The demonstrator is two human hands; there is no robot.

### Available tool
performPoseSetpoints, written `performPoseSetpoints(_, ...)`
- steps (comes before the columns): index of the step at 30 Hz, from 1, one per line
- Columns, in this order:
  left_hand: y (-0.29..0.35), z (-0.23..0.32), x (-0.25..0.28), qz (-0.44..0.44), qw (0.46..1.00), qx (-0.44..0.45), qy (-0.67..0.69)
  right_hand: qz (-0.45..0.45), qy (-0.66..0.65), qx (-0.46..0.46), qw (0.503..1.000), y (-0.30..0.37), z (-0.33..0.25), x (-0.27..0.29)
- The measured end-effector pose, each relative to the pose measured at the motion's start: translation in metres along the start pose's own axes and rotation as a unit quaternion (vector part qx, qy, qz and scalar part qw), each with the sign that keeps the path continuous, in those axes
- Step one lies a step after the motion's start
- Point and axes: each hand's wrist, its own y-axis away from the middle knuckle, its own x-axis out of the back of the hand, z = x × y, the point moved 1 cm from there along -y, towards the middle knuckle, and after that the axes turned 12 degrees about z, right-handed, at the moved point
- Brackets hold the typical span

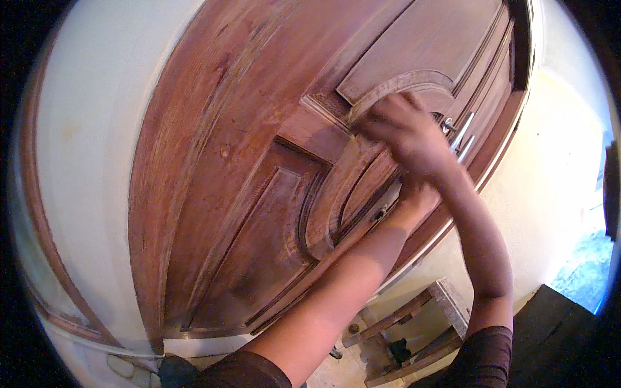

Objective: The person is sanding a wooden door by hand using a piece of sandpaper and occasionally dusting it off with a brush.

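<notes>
A brown carved wooden door (213, 149) with raised panels and curved mouldings fills most of the view. My right hand (404, 136) is at the curved moulding in the door's middle, its fingers smeared by motion; whether they hold anything does not show. Below it, my left hand (420, 194) reaches to the door near its right edge, mostly hidden behind my right wrist, fingers out of sight. Just right of my right hand are a round metal lock (447, 125) and a silver door handle (463, 134). A small metal latch (380, 213) sits beside my left forearm.
A worn wooden stool-like frame (446, 304) stands on the floor below, at the right. Pale walls (103, 142) flank the door on both sides. A dark flat surface (556, 330) lies at the lower right, with bright light beyond.
</notes>
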Motion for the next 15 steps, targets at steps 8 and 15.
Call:
performPoseSetpoints(8,0.016,0.016,-0.007,-0.106,0.992,0.059,-0.026,0.114,0.006,-0.092,0.989,0.053,0.027,-0.017)
performPoseSetpoints(15,0.017,0.039,0.014,-0.271,0.934,-0.014,-0.232,0.111,-0.015,-0.139,0.984,0.046,-0.007,-0.014)
